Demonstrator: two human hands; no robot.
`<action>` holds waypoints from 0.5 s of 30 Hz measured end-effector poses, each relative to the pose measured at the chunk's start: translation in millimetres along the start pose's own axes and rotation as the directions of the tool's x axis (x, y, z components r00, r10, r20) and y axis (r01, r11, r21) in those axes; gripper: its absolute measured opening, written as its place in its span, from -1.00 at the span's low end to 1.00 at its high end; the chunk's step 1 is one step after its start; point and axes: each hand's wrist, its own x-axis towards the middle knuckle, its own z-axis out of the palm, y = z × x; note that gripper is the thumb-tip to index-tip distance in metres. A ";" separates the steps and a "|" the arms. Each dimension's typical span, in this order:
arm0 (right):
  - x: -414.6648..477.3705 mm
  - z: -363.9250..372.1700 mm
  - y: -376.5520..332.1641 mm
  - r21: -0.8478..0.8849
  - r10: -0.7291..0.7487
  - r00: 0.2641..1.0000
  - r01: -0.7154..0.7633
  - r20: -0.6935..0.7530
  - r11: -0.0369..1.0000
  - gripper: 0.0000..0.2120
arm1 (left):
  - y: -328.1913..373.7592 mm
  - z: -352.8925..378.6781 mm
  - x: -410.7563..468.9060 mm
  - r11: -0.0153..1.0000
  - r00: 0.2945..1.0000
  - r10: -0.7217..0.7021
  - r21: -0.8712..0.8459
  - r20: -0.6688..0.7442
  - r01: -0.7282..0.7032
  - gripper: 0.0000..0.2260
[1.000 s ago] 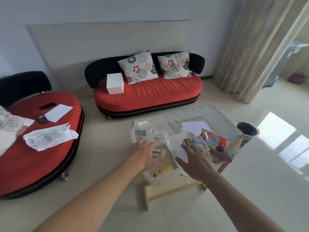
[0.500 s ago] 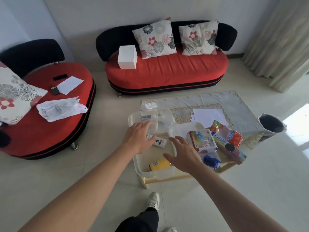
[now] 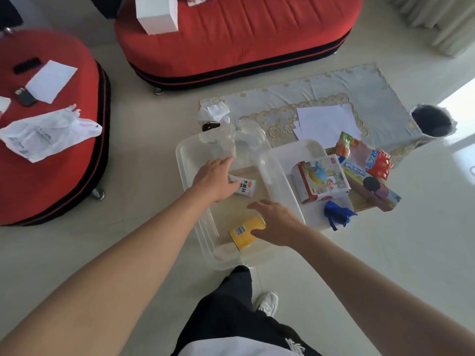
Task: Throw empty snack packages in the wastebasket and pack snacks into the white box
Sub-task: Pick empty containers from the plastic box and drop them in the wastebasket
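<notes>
Hands reached down into a clear bin (image 3: 190, 176) that sat on a low surface (image 3: 365, 201). The left hand (image 3: 214, 179) lay palm down over the end of a small white packet (image 3: 244, 188), fingers spread and touching it; whether it gripped the packet I could not tell. The right hand (image 3: 276, 223) rested open against a yellow can (image 3: 245, 231) lying on its side near the bin's near wall, thumb and fingers apart and not closed around it.

Just right of the bin lay its lid (image 3: 290, 160), overlapping the bin's right rim. On the lid stood a toy-printed carton (image 3: 321, 181), tilted, with a crumpled blue wrapper (image 3: 336, 214) at the lid's near edge. Beyond the carton lay a red and green snack bag (image 3: 365, 152) and a flat blue package (image 3: 372, 188).

White papers (image 3: 326, 122) lay on a lace-edged cloth (image 3: 334, 91) covering the far part of the surface. A dark-lined wastebasket (image 3: 433, 120) stood on the floor at the cloth's right end, well apart from both hands. A white box (image 3: 156, 12) sat on the red sofa (image 3: 244, 32), far from the snacks.
</notes>
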 end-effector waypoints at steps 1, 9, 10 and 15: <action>9.6 4.7 1.7 -0.003 0.005 1.000 -0.005 0.023 1.000 -0.35 | -2.5 6.5 9.1 1.000 1.000 0.014 0.027 0.020 -0.014 -0.30; 58.9 37.0 23.7 -0.135 -0.027 0.985 0.050 0.171 0.990 -0.28 | -21.5 62.2 54.3 0.965 0.973 0.107 0.215 0.204 -0.151 -0.21; 62.8 39.8 26.0 -0.174 -0.051 0.981 0.085 0.187 0.981 -0.28 | -21.9 68.6 58.7 0.957 0.969 0.112 0.237 0.222 -0.165 -0.20; 78.8 59.2 38.2 -0.324 -0.146 0.963 0.216 0.227 0.921 -0.32 | -17.1 96.6 83.5 0.955 0.962 0.112 0.241 0.250 -0.173 -0.28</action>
